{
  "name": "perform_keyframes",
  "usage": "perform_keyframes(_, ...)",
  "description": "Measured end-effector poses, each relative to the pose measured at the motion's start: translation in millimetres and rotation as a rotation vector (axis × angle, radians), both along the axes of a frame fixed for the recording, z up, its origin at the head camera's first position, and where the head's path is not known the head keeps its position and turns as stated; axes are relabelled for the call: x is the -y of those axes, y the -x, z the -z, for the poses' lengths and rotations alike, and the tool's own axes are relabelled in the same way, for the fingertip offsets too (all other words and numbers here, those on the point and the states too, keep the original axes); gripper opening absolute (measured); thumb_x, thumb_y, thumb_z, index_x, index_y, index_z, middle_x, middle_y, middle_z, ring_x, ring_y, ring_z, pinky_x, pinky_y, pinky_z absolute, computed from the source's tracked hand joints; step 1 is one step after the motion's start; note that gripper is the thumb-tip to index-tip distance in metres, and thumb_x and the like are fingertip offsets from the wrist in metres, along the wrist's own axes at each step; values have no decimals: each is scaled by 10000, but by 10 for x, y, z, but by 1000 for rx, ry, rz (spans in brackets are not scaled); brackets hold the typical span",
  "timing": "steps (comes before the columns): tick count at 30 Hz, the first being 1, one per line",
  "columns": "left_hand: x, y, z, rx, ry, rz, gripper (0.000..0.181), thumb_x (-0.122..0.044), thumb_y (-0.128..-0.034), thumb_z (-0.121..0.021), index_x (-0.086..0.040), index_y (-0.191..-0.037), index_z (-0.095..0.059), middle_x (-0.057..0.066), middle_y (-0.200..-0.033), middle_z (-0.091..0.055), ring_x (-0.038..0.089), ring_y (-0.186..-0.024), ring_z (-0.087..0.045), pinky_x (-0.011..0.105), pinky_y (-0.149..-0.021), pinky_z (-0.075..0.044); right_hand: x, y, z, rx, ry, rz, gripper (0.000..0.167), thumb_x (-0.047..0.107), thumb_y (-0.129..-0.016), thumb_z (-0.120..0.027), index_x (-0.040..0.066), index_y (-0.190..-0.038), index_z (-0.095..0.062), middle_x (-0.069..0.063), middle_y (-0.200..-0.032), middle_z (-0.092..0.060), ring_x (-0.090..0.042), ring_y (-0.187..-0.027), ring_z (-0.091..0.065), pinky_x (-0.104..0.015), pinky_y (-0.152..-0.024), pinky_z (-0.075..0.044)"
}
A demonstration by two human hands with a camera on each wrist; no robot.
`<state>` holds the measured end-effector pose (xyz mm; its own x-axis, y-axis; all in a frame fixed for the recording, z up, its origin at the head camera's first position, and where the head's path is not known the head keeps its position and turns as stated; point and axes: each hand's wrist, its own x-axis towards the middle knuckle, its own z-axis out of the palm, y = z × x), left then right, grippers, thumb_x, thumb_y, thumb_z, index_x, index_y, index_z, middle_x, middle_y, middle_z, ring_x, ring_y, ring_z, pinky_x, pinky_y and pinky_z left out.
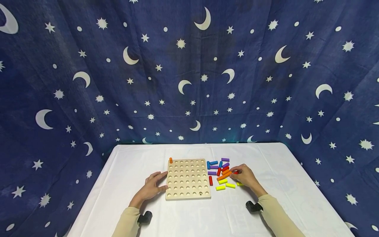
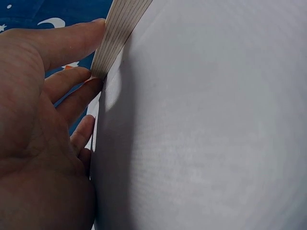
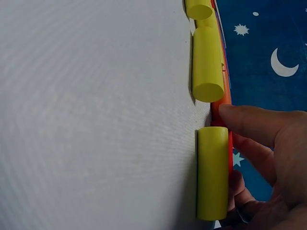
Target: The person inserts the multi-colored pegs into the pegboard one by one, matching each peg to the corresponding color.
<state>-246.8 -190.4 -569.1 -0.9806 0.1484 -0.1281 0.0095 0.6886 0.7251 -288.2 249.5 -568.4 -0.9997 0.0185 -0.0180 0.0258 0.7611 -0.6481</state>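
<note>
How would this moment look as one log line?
left hand: touching pegboard | right hand: at loose orange pegs | standing peg: orange, far-left hole

Left arm [image 1: 128,220] and right arm [image 1: 277,215], both extending forward.
Left hand [image 1: 151,186]: thumb standing apart from fingers; right hand [image 1: 246,177]: bent fingers pinching with thumb.

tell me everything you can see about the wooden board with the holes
The pale, square-looking wooden board lies flat on the white cloth-covered table. Its top carries rows of round holes; one orange cylindrical peg stands in the far-left corner hole, and the others hold no peg. Fine parallel lines, like wood grain or layers, run along its side edge. The bare left hand touches its left edge with its fingers. Loose coloured pegs lie by its right edge; whether any touch it is unclear.
</note>
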Motion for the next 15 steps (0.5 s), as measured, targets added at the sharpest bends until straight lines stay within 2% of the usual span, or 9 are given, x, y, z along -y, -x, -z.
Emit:
perform_keyframes(4, -1, 0, 0, -3, 1, -2, 662, -326, -818, -773, -256, -1427, -524, 179, -1548, -352, 450, -1433, -228, 722, -1113, -211, -9, 8, 12, -19, 2, -14, 153, 160, -814, -787, 113, -959, -766, -97, -981, -591, -220, -879, -524, -313, -753, -414)
perform_keyframes(10, 1, -7, 0, -7, -1, -2, 665, -326, -814, -774, -254, -1427, -524, 180, -1546, -353, 455, -1436, -222, 731, -1108, -207, -11, 17, 14, -5, -3, -35, 191, 175, -811, -789, 106, -988, -771, -119, -1013, -600, -241, -893, -530, -325, -766, -420)
perform_keyframes(15, 4, -8, 8, -14, -7, 2, 664, -329, -816, -772, -253, -1427, -524, 183, -1546, -355, 462, -1439, -216, 735, -1106, -203, -15, 2, 1, 2, -1, -36, 178, 183, -822, -784, 110, -984, -773, -119, -1042, -607, -254, -923, -541, -392, -813, -461)
